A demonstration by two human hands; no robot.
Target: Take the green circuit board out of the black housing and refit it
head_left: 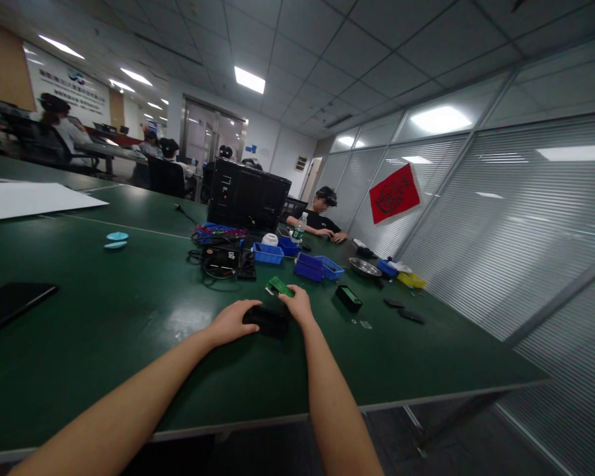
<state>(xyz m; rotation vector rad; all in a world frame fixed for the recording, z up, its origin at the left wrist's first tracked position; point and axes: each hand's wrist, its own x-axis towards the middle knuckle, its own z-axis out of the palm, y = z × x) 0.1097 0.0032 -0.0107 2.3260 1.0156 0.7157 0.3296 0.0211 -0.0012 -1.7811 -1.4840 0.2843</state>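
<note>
My left hand (237, 322) grips the left end of a black plastic case (270, 322) on the green table, thumb in front and fingers behind. A green circuit board (279, 286) is pinched in my right hand (297, 304), tilted just above and behind the case. A small white piece shows at the board's left edge; what it is I cannot make out. To the right of my right hand stands another black case (348, 299) with a green board inside. Flat black pieces (410, 316) lie farther right.
Blue bins (308, 266), a black device with cables (221, 260), a water bottle (299, 228) and a monitor (248, 195) stand behind my hands. A metal bowl (365, 267) and a yellow tray (412, 280) are at the right. A co-worker (322, 218) sits at the far end.
</note>
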